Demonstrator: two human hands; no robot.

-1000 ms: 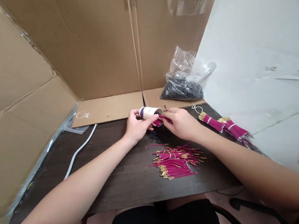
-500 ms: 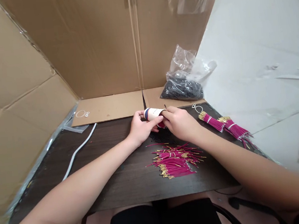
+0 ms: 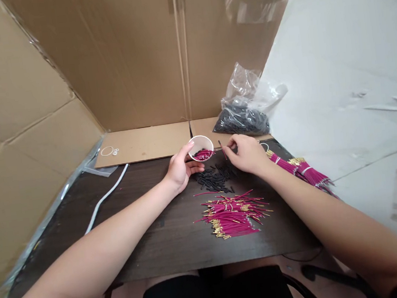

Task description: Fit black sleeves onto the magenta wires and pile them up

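My left hand [image 3: 180, 168] holds a small white paper cup [image 3: 201, 147] at the back of the dark table [image 3: 146, 231]; its mouth faces me and magenta wires show inside. My right hand [image 3: 247, 154] pinches one thin magenta wire [image 3: 222, 149] just right of the cup. Between the hands lies a small heap of short black tubes [image 3: 215, 178]. In front of it is a loose pile of magenta wires with gold tips [image 3: 233, 214].
Tied bundles of magenta wires [image 3: 303, 168] lie at the right edge. A clear bag of black tubes [image 3: 243, 115] sits at the back right. A white cable [image 3: 105, 198] and small white rings [image 3: 110, 152] lie at the left. Cardboard walls [image 3: 130, 56] enclose the back and left.
The cup lay on its side with both hands at its mouth; now it is tipped with its mouth toward me. My right hand has drawn away to the right holding a single wire.
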